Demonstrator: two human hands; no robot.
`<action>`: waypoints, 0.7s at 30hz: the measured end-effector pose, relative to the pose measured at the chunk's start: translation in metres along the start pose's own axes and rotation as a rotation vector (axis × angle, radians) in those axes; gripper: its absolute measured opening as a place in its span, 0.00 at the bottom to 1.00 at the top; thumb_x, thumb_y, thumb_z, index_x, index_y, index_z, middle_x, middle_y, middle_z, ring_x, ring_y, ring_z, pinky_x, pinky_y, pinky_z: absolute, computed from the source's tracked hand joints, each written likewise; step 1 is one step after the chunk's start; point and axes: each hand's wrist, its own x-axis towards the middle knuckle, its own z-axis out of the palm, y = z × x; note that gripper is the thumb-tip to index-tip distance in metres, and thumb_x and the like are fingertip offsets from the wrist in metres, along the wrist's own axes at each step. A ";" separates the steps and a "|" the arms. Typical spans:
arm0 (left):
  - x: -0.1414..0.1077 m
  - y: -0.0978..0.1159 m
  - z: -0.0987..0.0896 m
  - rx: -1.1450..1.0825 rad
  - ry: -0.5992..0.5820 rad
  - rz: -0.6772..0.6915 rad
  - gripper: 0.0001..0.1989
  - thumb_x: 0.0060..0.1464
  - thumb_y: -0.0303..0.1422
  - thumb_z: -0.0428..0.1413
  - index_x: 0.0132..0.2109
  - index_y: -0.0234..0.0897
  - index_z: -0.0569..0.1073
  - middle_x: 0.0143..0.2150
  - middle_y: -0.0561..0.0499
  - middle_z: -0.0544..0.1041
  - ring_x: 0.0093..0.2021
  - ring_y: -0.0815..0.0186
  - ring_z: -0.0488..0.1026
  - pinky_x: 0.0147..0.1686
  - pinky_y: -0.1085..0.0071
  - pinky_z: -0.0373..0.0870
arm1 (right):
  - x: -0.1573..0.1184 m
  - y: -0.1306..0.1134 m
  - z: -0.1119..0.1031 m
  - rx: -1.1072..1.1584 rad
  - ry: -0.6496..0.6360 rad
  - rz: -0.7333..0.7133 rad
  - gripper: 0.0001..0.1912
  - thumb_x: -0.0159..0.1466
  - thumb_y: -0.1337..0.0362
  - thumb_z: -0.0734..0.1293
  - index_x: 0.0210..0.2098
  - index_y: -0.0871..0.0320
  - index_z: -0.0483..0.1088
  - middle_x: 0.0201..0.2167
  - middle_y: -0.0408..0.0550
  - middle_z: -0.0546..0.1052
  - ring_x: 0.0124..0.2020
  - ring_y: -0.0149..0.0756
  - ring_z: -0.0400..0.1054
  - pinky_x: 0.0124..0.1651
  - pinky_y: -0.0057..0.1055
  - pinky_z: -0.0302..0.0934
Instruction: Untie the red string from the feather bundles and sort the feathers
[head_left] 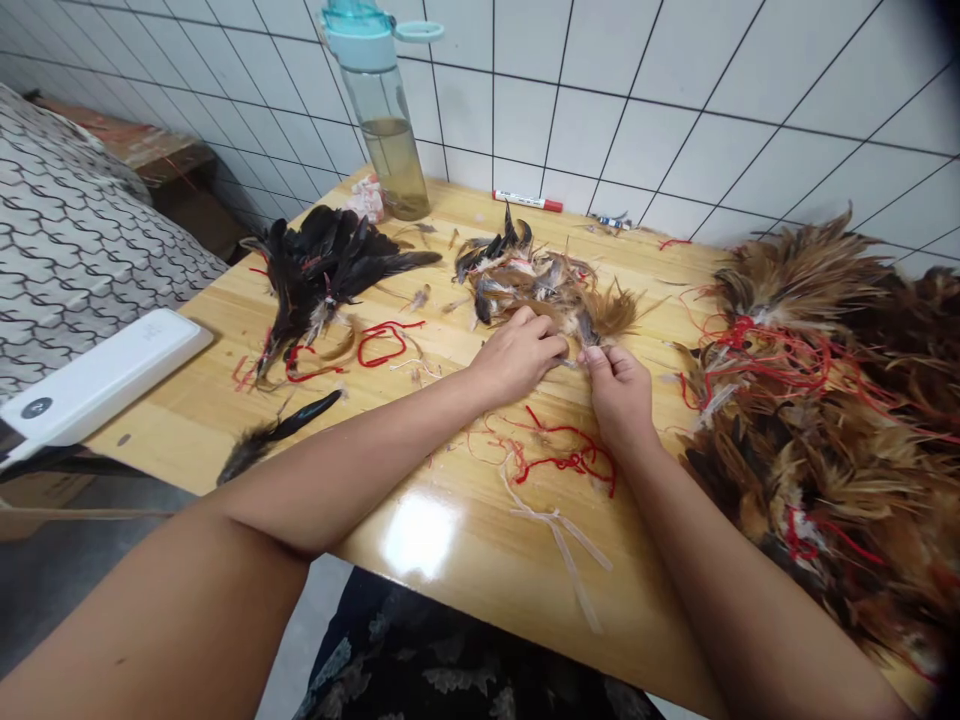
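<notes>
My right hand pinches a small feather between thumb and fingers, at the front right of a loose pile of feathers. Close beside it, my left hand rests palm down with curled fingers at the front edge of the feather pile. Whatever its fingertips hold is hidden. The pile mixes brown, grey and black feathers with bits of red thread. Just in front of my hands lie tangled red yarn and strips of clear plastic tie.
Black feathers lie in a bundle at left, near a single dark feather. Large brown feather bundles tied with red string fill the right side. Along the tiled wall stand a water bottle and a red marker. A white device sits left.
</notes>
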 end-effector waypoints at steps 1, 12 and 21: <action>0.000 0.000 0.000 -0.007 -0.001 -0.001 0.12 0.62 0.32 0.48 0.39 0.36 0.77 0.40 0.44 0.74 0.44 0.59 0.63 0.46 0.63 0.63 | 0.000 0.001 0.000 -0.028 0.007 -0.013 0.13 0.61 0.53 0.63 0.27 0.56 0.70 0.26 0.44 0.73 0.31 0.36 0.65 0.40 0.34 0.60; -0.008 0.006 -0.021 0.065 0.028 0.061 0.15 0.65 0.32 0.42 0.40 0.33 0.72 0.37 0.42 0.74 0.39 0.60 0.66 0.43 0.64 0.62 | 0.000 -0.003 -0.006 -0.253 -0.008 -0.120 0.14 0.60 0.59 0.63 0.19 0.55 0.64 0.21 0.43 0.67 0.27 0.36 0.61 0.35 0.34 0.55; -0.008 0.010 -0.024 0.214 0.057 0.134 0.15 0.64 0.32 0.44 0.42 0.31 0.74 0.41 0.41 0.76 0.43 0.58 0.69 0.45 0.63 0.62 | 0.000 -0.003 -0.004 -0.347 -0.138 -0.161 0.12 0.60 0.60 0.64 0.21 0.55 0.67 0.23 0.44 0.68 0.28 0.37 0.63 0.35 0.34 0.55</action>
